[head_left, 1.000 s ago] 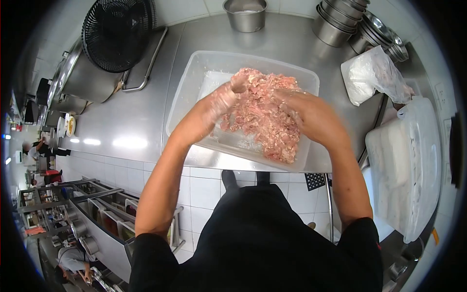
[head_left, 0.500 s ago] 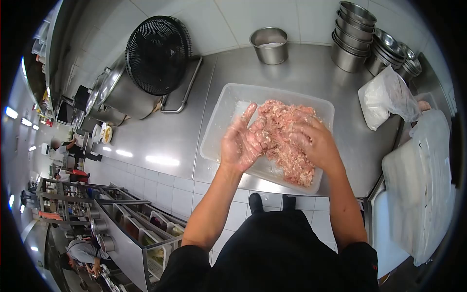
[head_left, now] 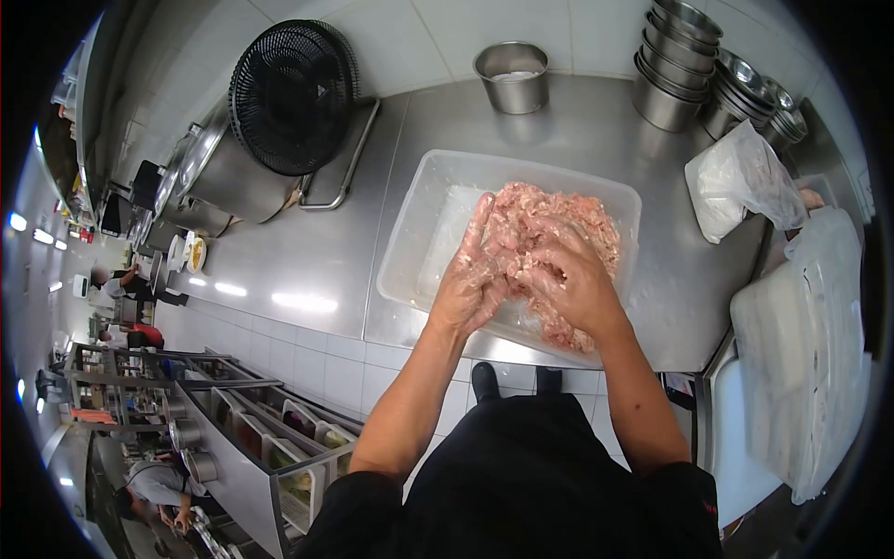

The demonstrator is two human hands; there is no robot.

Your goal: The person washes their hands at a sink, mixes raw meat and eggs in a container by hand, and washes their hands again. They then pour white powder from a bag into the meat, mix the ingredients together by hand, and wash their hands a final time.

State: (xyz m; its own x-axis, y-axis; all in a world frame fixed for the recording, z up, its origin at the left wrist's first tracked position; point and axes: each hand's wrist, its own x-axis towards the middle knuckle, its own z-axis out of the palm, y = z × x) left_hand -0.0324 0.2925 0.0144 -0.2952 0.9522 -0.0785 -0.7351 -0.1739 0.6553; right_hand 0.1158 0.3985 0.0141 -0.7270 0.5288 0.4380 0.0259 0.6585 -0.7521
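Right hand (head_left: 563,284) has moved to left hand (head_left: 473,279), above minced meat (head_left: 590,222).

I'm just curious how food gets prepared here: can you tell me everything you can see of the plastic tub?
The tub is rectangular, open-topped and cloudy-clear, seemingly plastic, with rounded corners and a slim rim. It sits upright, slightly askew, on the metal counter, near the person's edge. Raw, minced-looking meat is heaped toward its right; the left floor is mostly bare, faintly smeared. The left hand and right hand are over it; whether either touches it is unclear.
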